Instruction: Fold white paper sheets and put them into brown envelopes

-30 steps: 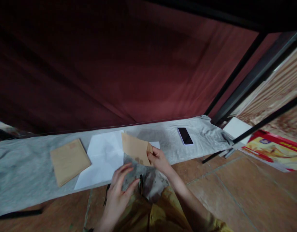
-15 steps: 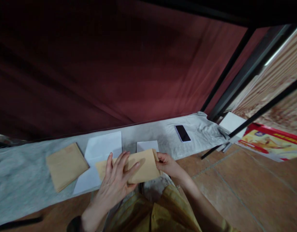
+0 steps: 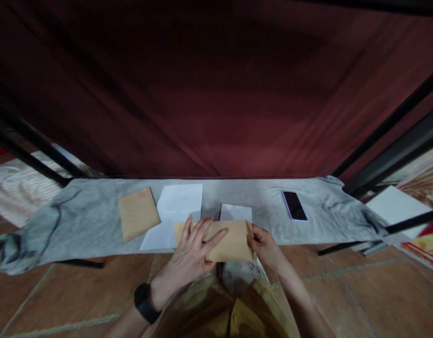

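A tan paper envelope (image 3: 230, 244) lies crosswise just above my lap, at the near edge of the cloth-covered surface. My left hand (image 3: 193, 246) rests over its left part, fingers spread and stretched out, a dark band on the wrist. My right hand (image 3: 264, 244) pinches the envelope's right end, where the paper layers stand slightly apart; those fingertips are partly hidden. More tan paper shows left of my left fingers; whether it belongs to the same envelope I cannot tell. Behind the envelope is a small white paper (image 3: 235, 212).
White sheets (image 3: 179, 202) lie left of my hands, beside a stack of brown envelopes (image 3: 139, 213). A phone (image 3: 294, 205) sits to the right on the grey cloth (image 3: 266, 188). A dark red curtain (image 3: 216, 126) hangs behind; black metal bars (image 3: 389, 122) stand at both sides.
The view has turned to the left and levelled, so the cloth's left end shows. Both hands stay on the envelope in nearly the same pose.
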A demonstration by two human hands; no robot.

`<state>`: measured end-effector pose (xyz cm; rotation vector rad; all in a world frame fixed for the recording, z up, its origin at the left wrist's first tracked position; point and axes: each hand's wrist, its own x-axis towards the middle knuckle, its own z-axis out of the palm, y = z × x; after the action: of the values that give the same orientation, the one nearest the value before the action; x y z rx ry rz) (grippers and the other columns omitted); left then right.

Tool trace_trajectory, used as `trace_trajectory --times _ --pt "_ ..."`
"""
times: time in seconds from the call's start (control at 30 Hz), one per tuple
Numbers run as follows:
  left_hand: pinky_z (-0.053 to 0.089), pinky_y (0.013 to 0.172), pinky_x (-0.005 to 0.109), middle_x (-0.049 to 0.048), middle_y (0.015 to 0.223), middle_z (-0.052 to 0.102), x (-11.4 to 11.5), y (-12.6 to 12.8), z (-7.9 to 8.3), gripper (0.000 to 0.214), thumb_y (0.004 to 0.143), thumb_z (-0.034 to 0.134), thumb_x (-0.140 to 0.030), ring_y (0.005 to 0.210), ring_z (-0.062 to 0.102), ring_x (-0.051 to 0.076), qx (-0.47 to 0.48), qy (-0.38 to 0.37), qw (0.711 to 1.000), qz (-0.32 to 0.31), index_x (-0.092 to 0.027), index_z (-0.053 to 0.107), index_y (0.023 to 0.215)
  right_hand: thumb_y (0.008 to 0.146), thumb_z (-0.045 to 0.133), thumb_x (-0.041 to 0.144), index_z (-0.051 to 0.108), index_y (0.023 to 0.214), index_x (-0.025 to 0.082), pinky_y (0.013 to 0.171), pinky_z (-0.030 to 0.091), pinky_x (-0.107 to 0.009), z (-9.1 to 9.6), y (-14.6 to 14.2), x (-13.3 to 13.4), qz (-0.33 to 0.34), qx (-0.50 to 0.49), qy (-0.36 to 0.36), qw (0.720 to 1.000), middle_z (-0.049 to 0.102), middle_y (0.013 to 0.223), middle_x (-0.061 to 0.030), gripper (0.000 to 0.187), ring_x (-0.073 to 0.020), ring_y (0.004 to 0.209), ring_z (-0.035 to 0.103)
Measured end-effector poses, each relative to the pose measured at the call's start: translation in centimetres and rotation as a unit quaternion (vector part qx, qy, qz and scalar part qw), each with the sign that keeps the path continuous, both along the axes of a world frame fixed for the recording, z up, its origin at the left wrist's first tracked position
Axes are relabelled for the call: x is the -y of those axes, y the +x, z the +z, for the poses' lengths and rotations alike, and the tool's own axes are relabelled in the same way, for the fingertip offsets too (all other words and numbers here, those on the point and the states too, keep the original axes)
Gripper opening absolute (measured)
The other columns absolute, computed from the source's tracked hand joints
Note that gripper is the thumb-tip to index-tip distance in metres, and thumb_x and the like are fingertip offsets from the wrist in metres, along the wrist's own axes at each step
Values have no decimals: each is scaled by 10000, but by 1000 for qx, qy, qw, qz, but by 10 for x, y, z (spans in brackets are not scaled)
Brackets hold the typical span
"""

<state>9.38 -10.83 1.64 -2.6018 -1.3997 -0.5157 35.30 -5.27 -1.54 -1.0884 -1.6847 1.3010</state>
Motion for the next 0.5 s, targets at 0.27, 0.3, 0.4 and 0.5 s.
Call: trace_trajectory --times 0.27,0.3,0.4,0.5 --pt "170 1214 667 171 1566 380 -10 -3 -21 916 761 703 -204 1456 351 385 1 -5 998 57 -276 314 1587 942 538 354 648 1058 204 803 542 -350 9 -5 14 -225 123 181 950 696 997 -88 219 -215 865 654" --pt "172 1212 668 176 1572 374 -12 -3 -23 919 762 698 -196 1457 351 386 -2 -6 998 59 -271 306 1590 967 506 355 660 1049 210 822 542 -348 11 -5 18 -218 121 194 949 700 994 -89 226 -217 894 664" --pt "177 1207 670 186 1584 355 -15 -1 -28 955 759 703 -187 1462 344 391 -6 -7 999 52 -269 266 1603 997 460 357 687 1098 224 876 550 -340 15 -4 24 -168 86 157 969 730 1061 -90 282 -219 996 692" --pt "169 1210 666 183 1601 335 -15 4 -27 997 770 721 -201 1484 313 389 -11 -11 999 43 -287 204 1619 962 506 395 725 1088 216 980 534 -409 12 -4 21 -110 21 44 993 752 1110 -84 310 -250 1071 695"
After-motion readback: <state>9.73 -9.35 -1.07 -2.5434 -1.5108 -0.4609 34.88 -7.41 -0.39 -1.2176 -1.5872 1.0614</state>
